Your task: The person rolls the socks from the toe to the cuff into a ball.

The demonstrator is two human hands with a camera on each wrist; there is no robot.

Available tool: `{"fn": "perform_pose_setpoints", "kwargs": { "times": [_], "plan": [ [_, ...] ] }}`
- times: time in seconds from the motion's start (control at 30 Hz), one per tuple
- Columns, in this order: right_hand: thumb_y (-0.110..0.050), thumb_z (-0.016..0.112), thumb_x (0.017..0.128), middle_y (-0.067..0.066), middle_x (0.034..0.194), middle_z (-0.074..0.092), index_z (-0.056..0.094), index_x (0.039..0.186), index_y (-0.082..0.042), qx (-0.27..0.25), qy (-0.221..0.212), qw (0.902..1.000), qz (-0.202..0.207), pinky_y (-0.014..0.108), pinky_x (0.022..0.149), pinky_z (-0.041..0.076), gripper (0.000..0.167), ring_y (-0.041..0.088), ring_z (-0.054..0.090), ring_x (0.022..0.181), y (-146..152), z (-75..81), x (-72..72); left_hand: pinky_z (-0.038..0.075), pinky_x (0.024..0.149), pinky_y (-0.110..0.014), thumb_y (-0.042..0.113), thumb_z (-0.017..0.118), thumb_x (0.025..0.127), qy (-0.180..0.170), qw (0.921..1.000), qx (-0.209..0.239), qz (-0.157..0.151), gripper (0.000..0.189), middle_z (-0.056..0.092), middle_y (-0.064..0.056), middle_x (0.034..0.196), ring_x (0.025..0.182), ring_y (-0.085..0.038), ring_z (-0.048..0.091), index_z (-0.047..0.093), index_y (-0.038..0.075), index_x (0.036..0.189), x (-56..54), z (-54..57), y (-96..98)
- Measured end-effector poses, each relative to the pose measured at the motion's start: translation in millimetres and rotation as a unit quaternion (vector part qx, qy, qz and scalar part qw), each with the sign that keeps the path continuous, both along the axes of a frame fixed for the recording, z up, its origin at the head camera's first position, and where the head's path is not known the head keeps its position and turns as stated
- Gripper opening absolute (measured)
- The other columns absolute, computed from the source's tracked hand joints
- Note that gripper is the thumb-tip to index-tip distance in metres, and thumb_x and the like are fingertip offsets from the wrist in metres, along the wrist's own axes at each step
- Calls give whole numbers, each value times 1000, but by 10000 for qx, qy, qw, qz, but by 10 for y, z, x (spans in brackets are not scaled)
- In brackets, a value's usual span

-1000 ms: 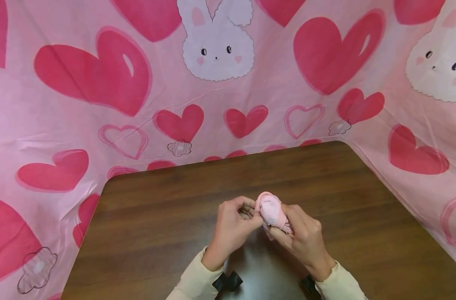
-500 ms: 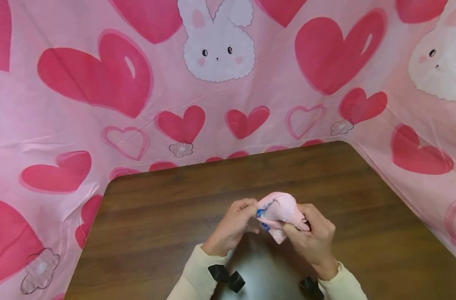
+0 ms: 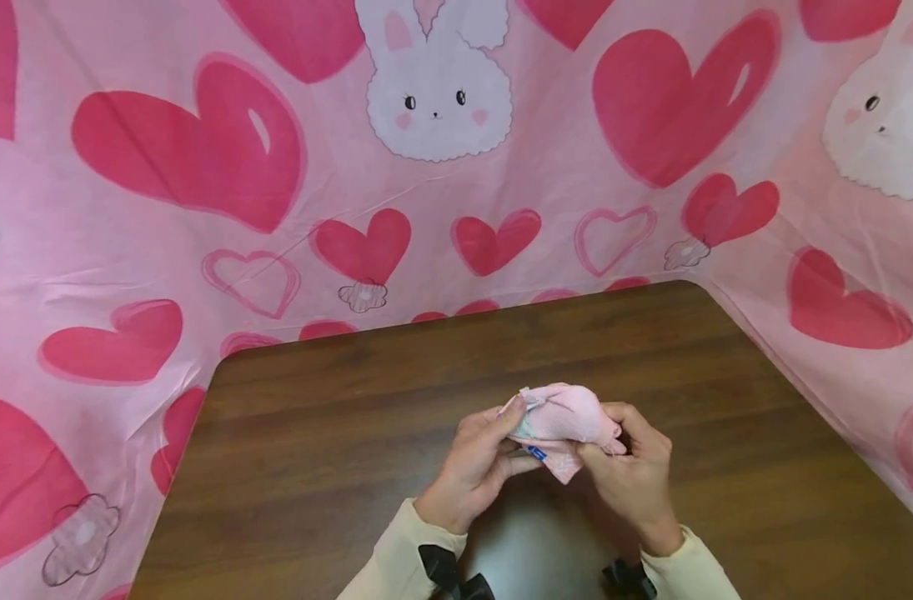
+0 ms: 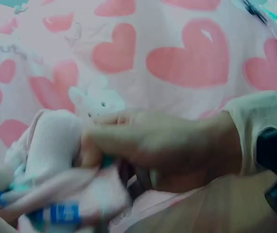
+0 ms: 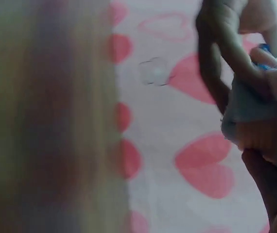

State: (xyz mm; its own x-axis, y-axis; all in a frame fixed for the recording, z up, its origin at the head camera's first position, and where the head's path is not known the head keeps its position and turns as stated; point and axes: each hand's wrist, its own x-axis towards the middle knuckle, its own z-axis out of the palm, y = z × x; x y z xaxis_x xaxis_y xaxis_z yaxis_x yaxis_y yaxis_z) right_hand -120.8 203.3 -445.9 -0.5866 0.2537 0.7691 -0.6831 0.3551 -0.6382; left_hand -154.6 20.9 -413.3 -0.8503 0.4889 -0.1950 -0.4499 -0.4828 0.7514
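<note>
A bundled pair of pink socks (image 3: 572, 417), with a blue printed patch on the lower left side, is held above the table between both hands. My left hand (image 3: 467, 471) pinches its left end, the thumb on top and some fingers beneath. At the other end, my right hand (image 3: 636, 479) grips the bunched tip between thumb and fingers. The left wrist view shows the ribbed knit of the socks (image 4: 53, 143) beside the left hand (image 4: 163, 145), partly blurred. The right wrist view has the socks (image 5: 255, 107) in shade at the right edge, partly hidden by fingers.
Beneath the hands lies a dark wooden table (image 3: 351, 400) with rounded far corners. A pink cloth (image 3: 531, 175) printed with hearts and rabbits hangs behind it and along its sides. Black wrist mounts (image 3: 456, 575) sit at the cream sleeves.
The socks have turned and spread from a compact roll to a longer shape, exposing the blue patch. The right hand moved slightly right; the left thumb shifted onto the top of the left end.
</note>
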Motion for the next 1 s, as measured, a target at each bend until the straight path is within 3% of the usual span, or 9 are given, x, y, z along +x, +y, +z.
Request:
{"fn": "perform_pose_setpoints", "kwargs": {
  "times": [0.13, 0.27, 0.4, 0.57, 0.7, 0.77, 0.87, 1.0],
  "plan": [
    [14, 71, 59, 12, 88, 70, 65, 90, 8, 588, -71, 9981, -195, 12, 65, 45, 32, 3, 57, 73, -29, -46, -6, 54, 83, -53, 22, 67, 98, -66, 9945, -392, 974, 28, 73, -17, 96, 89, -24, 71, 69, -6, 103, -14, -47, 89],
    [12, 72, 60, 19, 93, 71, 65, 91, 7, 771, -106, 9964, -334, 12, 68, 46, 32, 2, 58, 77, -58, -26, -26, 55, 75, -38, 24, 70, 96, -74, 9880, -486, 1462, 30, 73, -9, 87, 82, -18, 70, 72, -6, 100, -60, -50, 141],
    [22, 70, 59, 12, 94, 71, 62, 90, 8, 417, -336, 9985, 67, 13, 66, 46, 35, 5, 59, 77, -19, -46, -39, 49, 75, -28, 22, 69, 97, -182, 9843, -459, 1695, 35, 70, -6, 84, 87, -17, 63, 71, -13, 103, -102, -65, 186],
    [34, 64, 59, 6, 96, 69, 57, 89, 11, -603, -461, 9907, 1129, 16, 66, 48, 38, 11, 59, 79, 29, -200, -39, 50, 79, -27, 16, 72, 94, -573, 9817, -325, 1788, 26, 69, -6, 85, 87, -18, 60, 75, -9, 97, -147, -102, 217],
    [38, 58, 61, 7, 93, 67, 56, 88, 12, -1465, -360, 9701, 1900, 19, 68, 50, 38, 13, 59, 81, 7, -224, -21, 49, 83, -28, 9, 67, 94, -949, 9858, 57, 1382, 16, 67, -7, 88, 88, -19, 58, 75, -1, 86, -194, -97, 229],
    [39, 54, 61, 7, 90, 66, 55, 87, 12, -1918, -242, 9554, 2234, 20, 67, 51, 38, 14, 59, 81, -11, -217, -13, 48, 84, -29, 6, 63, 93, -1048, 9885, 116, 1085, 17, 65, -6, 89, 88, -19, 58, 74, 3, 81, -206, -79, 227],
    [41, 47, 62, 8, 86, 65, 56, 88, 13, -2643, -22, 9214, 2850, 22, 63, 53, 39, 14, 59, 78, -43, -186, -12, 48, 83, -29, 4, 62, 89, -1027, 9922, -82, 709, 17, 64, -6, 90, 89, -20, 56, 74, 5, 78, -225, -21, 214],
    [42, 39, 65, 12, 88, 66, 58, 94, 14, -3394, 197, 8646, 3700, 26, 60, 55, 44, 17, 62, 78, -72, -136, -25, 51, 79, -27, 7, 67, 87, -925, 9935, -528, 393, 12, 66, -6, 92, 88, -20, 56, 78, 4, 84, -236, 66, 174]
  ]
}}
